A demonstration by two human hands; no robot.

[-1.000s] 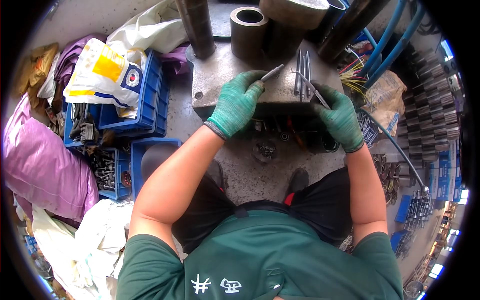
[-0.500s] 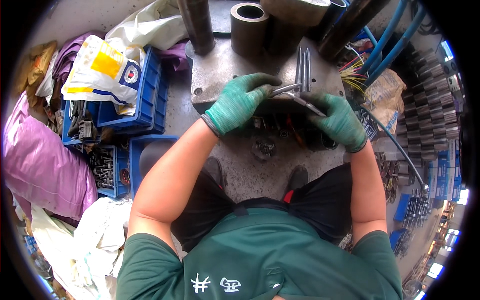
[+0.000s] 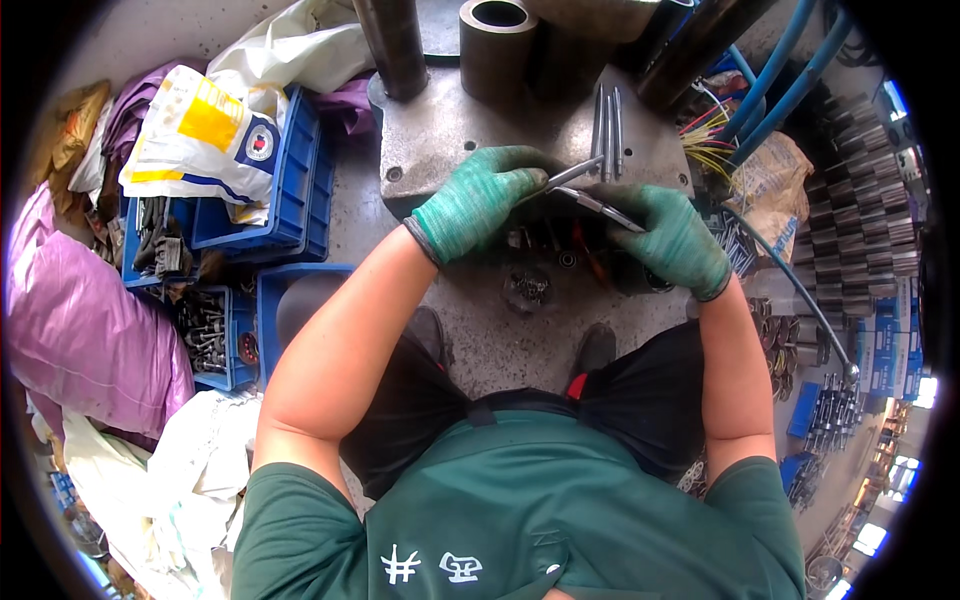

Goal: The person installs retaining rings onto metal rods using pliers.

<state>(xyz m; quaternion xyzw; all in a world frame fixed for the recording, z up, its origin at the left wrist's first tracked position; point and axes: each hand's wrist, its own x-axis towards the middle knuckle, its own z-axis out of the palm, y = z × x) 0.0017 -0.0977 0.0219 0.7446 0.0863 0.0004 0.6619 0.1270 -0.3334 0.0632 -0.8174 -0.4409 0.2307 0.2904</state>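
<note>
My left hand (image 3: 482, 200), in a green knitted glove with a dark grimy thumb and fingertips, is closed on a slim grey metal rod (image 3: 577, 174) that points up to the right. Across from it, my right hand (image 3: 668, 238), gloved alike, grips a thicker stepped metal rod (image 3: 598, 206) that slants down into its fingers. The two rods form a narrow V whose ends come close by my left thumb; whether they touch I cannot tell. Just beyond, a few similar metal rods (image 3: 609, 130) lie side by side on a heavy steel block (image 3: 430, 140).
A steel sleeve (image 3: 497, 50) and thick columns (image 3: 392, 50) rise from the block. Blue crates (image 3: 290, 180) with metal parts and a printed sack (image 3: 205, 135) stand left. Blue hoses (image 3: 790, 85), stacked metal cylinders (image 3: 860, 200) and a thin hose (image 3: 805, 300) are right.
The rod in my left hand has swung up and right, its tip farther from the other rod. My right hand has stayed almost in place, and its rod now lies slightly further left.
</note>
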